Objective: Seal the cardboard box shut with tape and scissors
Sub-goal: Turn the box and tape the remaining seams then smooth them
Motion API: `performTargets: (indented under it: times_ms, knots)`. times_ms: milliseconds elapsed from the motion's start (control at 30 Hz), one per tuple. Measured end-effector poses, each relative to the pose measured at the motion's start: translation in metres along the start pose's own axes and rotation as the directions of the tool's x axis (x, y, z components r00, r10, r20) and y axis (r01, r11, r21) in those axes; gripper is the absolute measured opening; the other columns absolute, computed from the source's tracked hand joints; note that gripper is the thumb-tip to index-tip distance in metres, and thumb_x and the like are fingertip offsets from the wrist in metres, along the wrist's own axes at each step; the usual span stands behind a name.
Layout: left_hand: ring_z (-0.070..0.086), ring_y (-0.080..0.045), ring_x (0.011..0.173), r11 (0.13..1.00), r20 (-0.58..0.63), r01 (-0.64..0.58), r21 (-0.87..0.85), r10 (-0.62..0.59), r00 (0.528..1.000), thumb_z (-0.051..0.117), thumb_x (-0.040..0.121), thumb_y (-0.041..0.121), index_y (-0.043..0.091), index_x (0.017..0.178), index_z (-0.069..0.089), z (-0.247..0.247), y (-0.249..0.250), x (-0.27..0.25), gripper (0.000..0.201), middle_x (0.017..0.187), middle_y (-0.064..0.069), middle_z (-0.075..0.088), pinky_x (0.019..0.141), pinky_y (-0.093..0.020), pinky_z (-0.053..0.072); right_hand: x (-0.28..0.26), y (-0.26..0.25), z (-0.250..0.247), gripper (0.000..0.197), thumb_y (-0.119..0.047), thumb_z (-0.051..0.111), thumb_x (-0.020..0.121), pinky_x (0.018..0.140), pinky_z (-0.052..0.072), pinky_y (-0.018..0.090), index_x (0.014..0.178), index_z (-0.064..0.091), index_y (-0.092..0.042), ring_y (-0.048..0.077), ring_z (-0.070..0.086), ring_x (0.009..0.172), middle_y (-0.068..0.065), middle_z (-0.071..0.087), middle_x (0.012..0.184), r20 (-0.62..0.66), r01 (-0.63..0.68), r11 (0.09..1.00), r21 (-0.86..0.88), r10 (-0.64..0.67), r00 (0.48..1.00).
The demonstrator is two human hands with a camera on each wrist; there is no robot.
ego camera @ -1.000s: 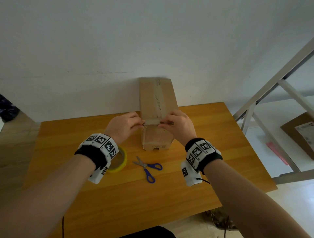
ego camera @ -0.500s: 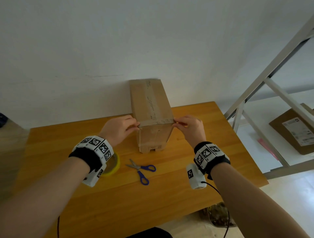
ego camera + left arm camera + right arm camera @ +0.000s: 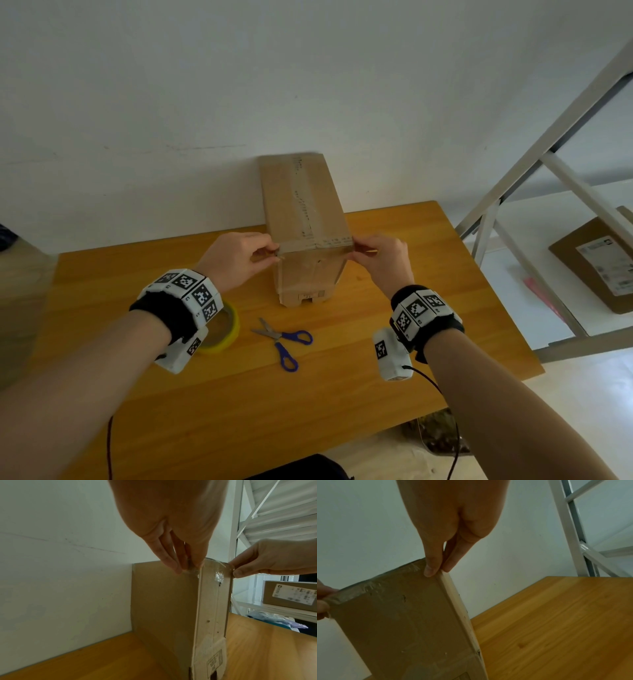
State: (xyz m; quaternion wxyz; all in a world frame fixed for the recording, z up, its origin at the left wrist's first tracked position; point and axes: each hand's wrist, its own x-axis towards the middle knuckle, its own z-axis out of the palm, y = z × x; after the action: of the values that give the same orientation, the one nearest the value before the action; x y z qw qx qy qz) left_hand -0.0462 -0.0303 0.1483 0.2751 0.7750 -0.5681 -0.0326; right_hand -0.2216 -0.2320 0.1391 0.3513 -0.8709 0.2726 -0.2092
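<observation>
A tall cardboard box (image 3: 301, 205) stands upright on the wooden table (image 3: 342, 394), its back against the wall. A clear tape strip (image 3: 317, 244) runs across the box's near top edge. My left hand (image 3: 274, 253) pinches the strip's left end at the left top corner. My right hand (image 3: 356, 248) pinches the right end at the right top corner. The left wrist view shows the left hand (image 3: 187, 568) pressing wrinkled tape strip (image 3: 216, 568) round the corner. In the right wrist view, thumb and finger of the right hand (image 3: 436, 572) meet on the box (image 3: 402, 622) edge. Blue-handled scissors (image 3: 284, 339) lie in front of the box. A yellow tape roll (image 3: 227, 330) is partly hidden under my left wrist.
A white metal shelf frame (image 3: 513, 178) stands right of the table. A second labelled cardboard box (image 3: 596, 263) lies behind it. The white wall (image 3: 308, 85) runs directly behind the box. A bag (image 3: 435, 435) sits under the table's front right edge.
Both hands slid apart from the middle of the box's near top edge out to its two corners, drawing the tape strip flat along it. The scissors and roll stayed put.
</observation>
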Motion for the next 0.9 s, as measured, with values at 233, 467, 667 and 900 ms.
performTargets:
  times_ms: [233, 467, 667, 900]
  knots:
    - [0.061, -0.009, 0.067, 0.988, 0.001, 0.137, -0.073, -0.137, 0.991, 0.075, 0.074, 0.024, 0.011, 0.081, 0.058, 0.006, 0.009, 0.006, 0.022, 0.076, 0.001, 0.066, 0.063, -0.021, 0.053, 0.0, -0.001, 0.018, 0.026, -0.004, 0.07, 0.08, 0.082, 0.054, 0.025, 0.105, 0.072, -0.012, 0.014, 0.065, 0.089, 0.004, 0.071, 0.099, 0.008, -0.121, 0.992, 0.028, 0.12, 0.993]
    - [0.065, -0.01, 0.082, 0.943, 0.066, 0.318, -0.097, -0.313, 0.947, 0.077, 0.07, 0.022, 0.014, 0.123, 0.053, 0.006, 0.008, 0.002, 0.058, 0.097, -0.002, 0.07, 0.079, -0.024, 0.053, -0.007, 0.003, 0.017, 0.043, 0.01, 0.048, 0.085, 0.083, 0.052, 0.029, 0.117, 0.067, -0.011, 0.023, 0.062, 0.096, 0.009, 0.066, 0.107, 0.056, -0.109, 0.991, -0.083, 0.114, 0.992]
    - [0.056, -0.002, 0.055, 0.929, -0.018, 0.37, -0.014, -0.37, 0.929, 0.064, 0.084, 0.026, 0.007, 0.096, 0.071, 0.023, 0.015, -0.012, 0.022, 0.082, -0.005, 0.073, 0.049, -0.011, 0.038, -0.016, -0.015, 0.028, 0.038, 0.005, 0.04, 0.089, 0.077, 0.048, 0.029, 0.12, 0.059, -0.007, 0.029, 0.06, 0.099, 0.012, 0.064, 0.111, 0.09, -0.156, 0.982, -0.102, 0.165, 0.982]
    - [0.065, -0.014, 0.06, 0.94, -0.03, 0.34, -0.015, -0.341, 0.94, 0.065, 0.083, 0.027, 0.009, 0.083, 0.07, 0.029, 0.007, -0.011, 0.019, 0.073, -0.004, 0.071, 0.056, -0.037, 0.056, -0.013, -0.017, 0.04, 0.036, 0.005, 0.044, 0.087, 0.094, 0.049, 0.044, 0.121, 0.053, -0.004, 0.03, 0.054, 0.112, 0.013, 0.058, 0.121, 0.142, -0.35, 0.935, -0.065, 0.355, 0.924]
